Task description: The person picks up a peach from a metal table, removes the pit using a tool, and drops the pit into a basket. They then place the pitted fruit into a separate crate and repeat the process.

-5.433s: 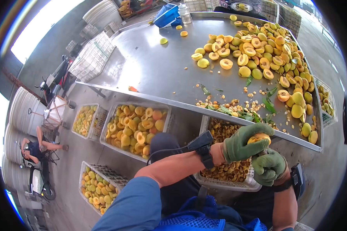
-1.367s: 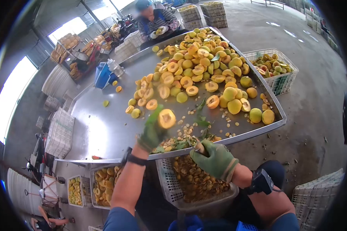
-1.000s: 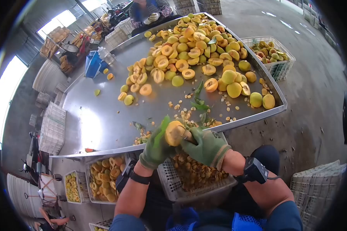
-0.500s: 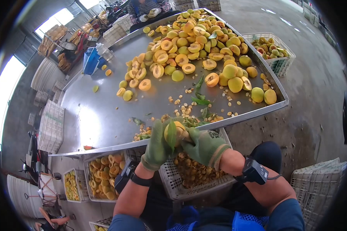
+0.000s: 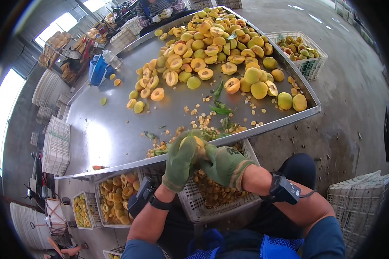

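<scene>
Wearing a green glove, my left hand (image 5: 179, 162) is closed round a yellow fruit (image 5: 192, 141) just over the near edge of the metal table (image 5: 129, 103). My right hand (image 5: 224, 164), gloved alike, has its fingers wrapped against the fruit's right side. Fingers cover most of the fruit, and whether it is whole or cut is hidden. Under my hands stands a white crate (image 5: 194, 211) with small yellow-brown pieces in it. Pits and green leaves (image 5: 222, 110) lie on the table beyond my hands, with a heap of halved and whole fruit (image 5: 207, 47) farther back.
Crates of fruit halves (image 5: 116, 198) stand at the lower left, and another fruit crate (image 5: 317, 62) is right of the table. A blue container (image 5: 98, 71) and a clear bottle (image 5: 111, 59) sit at its far left. A person (image 5: 160, 13) sits across the table. Stacked crates (image 5: 358, 203) stand at right.
My left fingers have closed further over the fruit, and the leaf seen in front of it no longer shows there. The view has shifted slightly, moving the table and heap a little left and up.
</scene>
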Demonstrator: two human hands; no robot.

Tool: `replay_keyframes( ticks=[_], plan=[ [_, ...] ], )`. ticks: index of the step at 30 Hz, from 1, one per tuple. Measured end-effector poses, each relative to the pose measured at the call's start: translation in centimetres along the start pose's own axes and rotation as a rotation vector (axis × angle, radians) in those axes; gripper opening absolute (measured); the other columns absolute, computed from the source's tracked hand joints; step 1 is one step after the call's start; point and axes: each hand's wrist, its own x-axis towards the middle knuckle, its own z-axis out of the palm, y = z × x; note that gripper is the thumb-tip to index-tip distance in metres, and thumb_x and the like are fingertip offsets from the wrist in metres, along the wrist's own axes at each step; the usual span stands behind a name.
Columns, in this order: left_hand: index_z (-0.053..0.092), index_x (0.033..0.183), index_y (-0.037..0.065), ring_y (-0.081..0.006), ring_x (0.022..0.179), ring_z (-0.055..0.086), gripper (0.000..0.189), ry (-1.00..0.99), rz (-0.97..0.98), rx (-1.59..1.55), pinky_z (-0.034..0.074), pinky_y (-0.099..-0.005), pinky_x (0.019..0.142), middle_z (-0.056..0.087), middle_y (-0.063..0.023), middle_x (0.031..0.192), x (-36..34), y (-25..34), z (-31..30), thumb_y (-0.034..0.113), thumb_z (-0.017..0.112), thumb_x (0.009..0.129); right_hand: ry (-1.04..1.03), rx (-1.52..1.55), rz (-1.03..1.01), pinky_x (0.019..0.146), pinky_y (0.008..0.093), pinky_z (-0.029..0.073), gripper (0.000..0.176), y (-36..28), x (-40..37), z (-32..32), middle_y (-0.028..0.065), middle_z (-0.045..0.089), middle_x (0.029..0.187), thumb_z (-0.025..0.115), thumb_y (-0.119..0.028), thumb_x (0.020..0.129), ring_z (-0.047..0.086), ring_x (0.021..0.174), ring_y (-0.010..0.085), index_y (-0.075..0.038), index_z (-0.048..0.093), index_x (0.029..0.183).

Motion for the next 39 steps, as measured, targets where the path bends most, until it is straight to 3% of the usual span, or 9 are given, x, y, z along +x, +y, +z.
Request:
replay_keyframes(
  ticks=[15,21,30,31,32,34,35,37,39],
  plan=[
    [0.054,0.136,-0.001,-0.0211,0.104,0.067,0.042,0.051,0.055,0.059,0.055,-0.0343,0.093,0.068,-0.0142,0.115,-0.3,-1.4,-0.5,0.029,0.056,0.106,-0.176,0.205,0.009,0.078,0.0461,0.053,0.018,1.3,0.4,1.2,0.0196,0.072,0.093,0.062,-0.022,0.094,0.068,0.091,0.0411,-0.007,0.069,0.102],
    [0.053,0.136,0.0,-0.0204,0.105,0.067,0.04,0.002,-0.075,-0.054,0.055,-0.0342,0.093,0.066,-0.0129,0.119,-0.4,0.5,0.7,0.027,0.054,0.106,-0.103,-0.052,0.05,0.078,0.0474,0.054,0.019,0.3,-0.3,0.5,0.0201,0.071,0.093,0.062,-0.022,0.094,0.068,0.091,0.041,-0.008,0.07,0.105],
    [0.058,0.13,0.005,-0.0141,0.097,0.063,0.035,0.051,0.062,0.124,0.055,-0.0296,0.084,0.065,-0.007,0.113,-0.4,-0.9,0.5,0.029,0.057,0.105,-0.141,0.083,-0.089,0.08,0.048,0.055,0.022,2.4,0.2,1.4,0.0206,0.072,0.097,0.065,-0.018,0.089,0.069,0.093,0.0421,-0.01,0.071,0.109],
    [0.059,0.127,0.007,-0.0122,0.094,0.061,0.031,0.094,-0.052,0.037,0.054,-0.0282,0.081,0.063,-0.004,0.108,-0.8,-0.9,0.7,0.029,0.056,0.105,-0.151,0.041,-0.156,0.081,0.0477,0.055,0.024,3.0,0.4,1.7,0.021,0.072,0.098,0.065,-0.019,0.087,0.069,0.093,0.0419,-0.01,0.071,0.109],
    [0.06,0.125,0.008,-0.011,0.091,0.06,0.03,0.09,0.055,0.155,0.053,-0.0276,0.079,0.061,-0.0019,0.104,-0.8,-1.3,0.5,0.031,0.055,0.106,-0.165,0.015,-0.127,0.081,0.0484,0.055,0.026,4.1,0.4,2.7,0.0211,0.072,0.097,0.066,-0.021,0.087,0.069,0.092,0.0422,-0.009,0.071,0.108],
    [0.06,0.125,0.01,-0.0098,0.087,0.059,0.031,0.012,-0.085,-0.046,0.053,-0.0263,0.076,0.06,-0.0006,0.101,-0.6,-0.4,0.9,0.035,0.056,0.106,-0.172,-0.094,-0.112,0.079,0.0489,0.055,0.025,3.9,0.5,2.8,0.0213,0.072,0.096,0.068,-0.023,0.088,0.069,0.092,0.0429,-0.008,0.071,0.107],
    [0.06,0.125,0.01,-0.0087,0.085,0.058,0.032,0.006,-0.134,-0.038,0.052,-0.0251,0.074,0.059,0.0001,0.1,-0.7,1.3,1.8,0.036,0.056,0.106,-0.2,-0.071,0.033,0.081,0.0478,0.054,0.029,1.8,0.2,0.7,0.0221,0.072,0.097,0.069,-0.024,0.088,0.068,0.094,0.0425,-0.007,0.069,0.111],
    [0.062,0.122,0.006,-0.008,0.083,0.056,0.03,0.053,-0.017,0.186,0.05,-0.0242,0.072,0.059,-0.0005,0.1,-0.2,1.0,1.6,0.03,0.053,0.106,-0.159,-0.029,0.041,0.086,0.0444,0.053,0.037,1.7,0.0,0.8,0.0216,0.072,0.1,0.069,-0.026,0.089,0.068,0.101,0.0407,-0.007,0.064,0.12],
    [0.06,0.123,0.001,-0.0132,0.09,0.06,0.03,0.075,-0.026,0.168,0.052,-0.0276,0.08,0.063,-0.0061,0.105,-0.3,1.4,1.9,0.023,0.051,0.104,-0.177,0.107,0.054,0.085,0.044,0.053,0.032,2.3,0.2,1.2,0.0206,0.073,0.098,0.067,-0.027,0.09,0.069,0.097,0.0397,-0.006,0.067,0.116]
  ],
)
